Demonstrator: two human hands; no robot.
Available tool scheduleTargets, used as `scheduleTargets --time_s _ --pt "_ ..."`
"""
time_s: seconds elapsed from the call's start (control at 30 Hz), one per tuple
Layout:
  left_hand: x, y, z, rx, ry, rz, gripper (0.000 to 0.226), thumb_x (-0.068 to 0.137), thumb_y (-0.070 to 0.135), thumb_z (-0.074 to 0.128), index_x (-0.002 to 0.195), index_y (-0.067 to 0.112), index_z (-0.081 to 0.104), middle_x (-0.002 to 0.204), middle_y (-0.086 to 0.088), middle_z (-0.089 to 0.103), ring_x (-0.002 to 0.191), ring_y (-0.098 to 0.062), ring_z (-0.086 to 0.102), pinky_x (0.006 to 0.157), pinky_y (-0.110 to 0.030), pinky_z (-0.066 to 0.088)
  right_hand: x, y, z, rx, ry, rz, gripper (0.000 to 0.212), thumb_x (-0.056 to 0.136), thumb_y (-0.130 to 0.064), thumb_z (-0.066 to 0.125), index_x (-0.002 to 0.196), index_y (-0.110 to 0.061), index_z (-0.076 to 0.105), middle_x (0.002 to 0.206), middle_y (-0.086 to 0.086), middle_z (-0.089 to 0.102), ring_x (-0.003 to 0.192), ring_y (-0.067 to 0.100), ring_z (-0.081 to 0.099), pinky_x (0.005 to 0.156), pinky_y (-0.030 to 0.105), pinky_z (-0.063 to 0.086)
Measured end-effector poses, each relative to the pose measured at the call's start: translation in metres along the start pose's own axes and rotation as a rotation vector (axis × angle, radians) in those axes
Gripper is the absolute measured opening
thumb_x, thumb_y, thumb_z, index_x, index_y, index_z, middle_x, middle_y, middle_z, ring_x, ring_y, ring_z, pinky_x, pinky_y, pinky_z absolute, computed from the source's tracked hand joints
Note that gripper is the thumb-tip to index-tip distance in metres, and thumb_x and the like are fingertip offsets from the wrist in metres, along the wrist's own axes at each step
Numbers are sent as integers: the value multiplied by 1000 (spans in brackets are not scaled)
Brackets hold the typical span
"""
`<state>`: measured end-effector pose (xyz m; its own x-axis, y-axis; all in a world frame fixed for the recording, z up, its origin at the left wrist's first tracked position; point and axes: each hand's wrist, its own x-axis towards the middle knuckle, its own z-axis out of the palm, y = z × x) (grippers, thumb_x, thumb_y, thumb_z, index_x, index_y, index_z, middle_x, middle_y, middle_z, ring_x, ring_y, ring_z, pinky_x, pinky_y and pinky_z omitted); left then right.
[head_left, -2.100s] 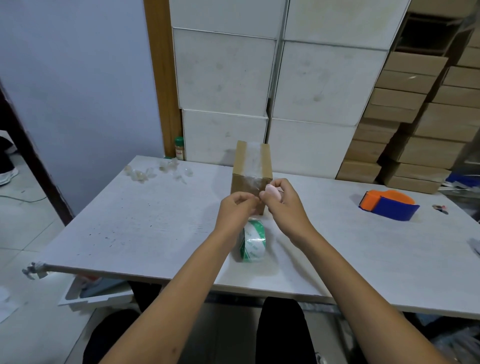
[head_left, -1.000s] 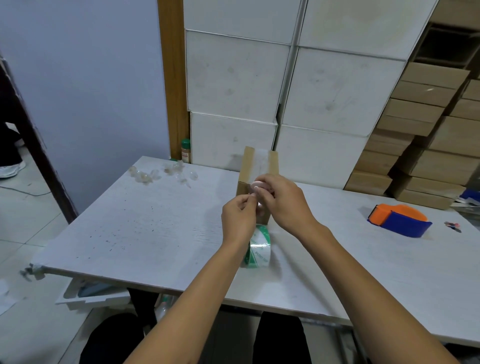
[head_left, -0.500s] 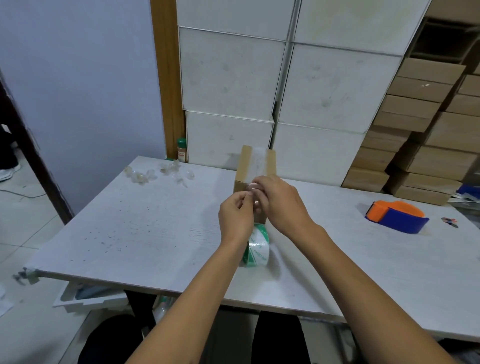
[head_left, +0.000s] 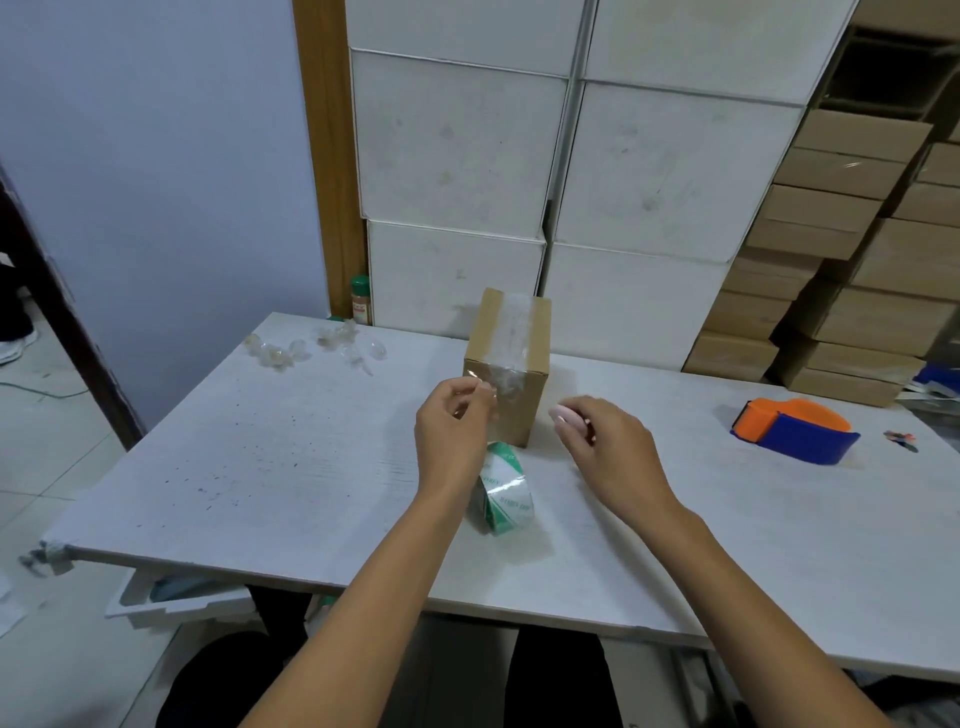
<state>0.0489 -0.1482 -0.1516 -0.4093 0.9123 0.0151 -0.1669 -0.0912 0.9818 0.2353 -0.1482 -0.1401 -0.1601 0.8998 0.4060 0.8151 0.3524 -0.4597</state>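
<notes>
A small brown cardboard box (head_left: 524, 338) stands on the white table (head_left: 260, 467), with clear tape running over its top and down its near face. My left hand (head_left: 452, 431) pinches the loose tape end at the box's near face. My right hand (head_left: 602, 447) is just right of the box, fingers curled round a small pink object (head_left: 563, 415). A green-and-white tape roll (head_left: 504, 488) lies on the table below my left hand, partly hidden by the wrist.
An orange-and-blue tape dispenser (head_left: 795, 436) sits at the right. Crumpled clear tape scraps (head_left: 311, 348) lie at the far left corner, near a small green-capped bottle (head_left: 360, 301). White boxes (head_left: 457, 156) and brown cartons (head_left: 841, 260) are stacked behind the table.
My right hand has moved away from the box to the right with the pink object. My left hand stays at the tape on the box's near face.
</notes>
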Motion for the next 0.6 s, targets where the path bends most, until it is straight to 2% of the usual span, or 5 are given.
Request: scheduleTargets --time_s 0.17,0.3,0.47,0.53,0.6 --pt "-3 -3 -19 -28 18 -23 11 94 24 74 104 29 74 106 0 79 99 -21 78 77 -27 56 -26 30 17 141 -27 299 22 106 -30 62 126 -21 62 102 -5 71 87 17 66 68 29 46" --pt "-5 -5 -28 -33 26 -33 13 95 24 74 106 32 73 107 -1 79 100 -22 78 75 -30 60 -28 46 29 137 20 309 12 104 -29 66 112 -20 69 96 -5 75 85 10 67 66 23 46" --pt "-6 -7 -38 -35 34 -19 16 96 22 74 108 31 74 107 -1 80 100 -19 78 79 -29 61 -24 56 36 -47 37 317 27 102 -33 65 76 -24 67 82 -2 69 95 35 65 69 40 46" --pt "-7 -7 -41 -47 29 -22 17 96 20 74 111 29 74 106 -1 80 96 -18 80 84 -30 62 -27 46 35 -141 21 360 23 104 -40 61 106 -23 76 114 7 73 119 37 60 86 44 48" --pt "-8 -8 -42 -79 24 -31 18 96 18 74 112 26 74 104 -2 81 93 -16 81 85 -30 63 -34 28 33 -110 73 334 46 105 -50 57 140 -22 66 144 4 63 135 30 50 106 46 45"
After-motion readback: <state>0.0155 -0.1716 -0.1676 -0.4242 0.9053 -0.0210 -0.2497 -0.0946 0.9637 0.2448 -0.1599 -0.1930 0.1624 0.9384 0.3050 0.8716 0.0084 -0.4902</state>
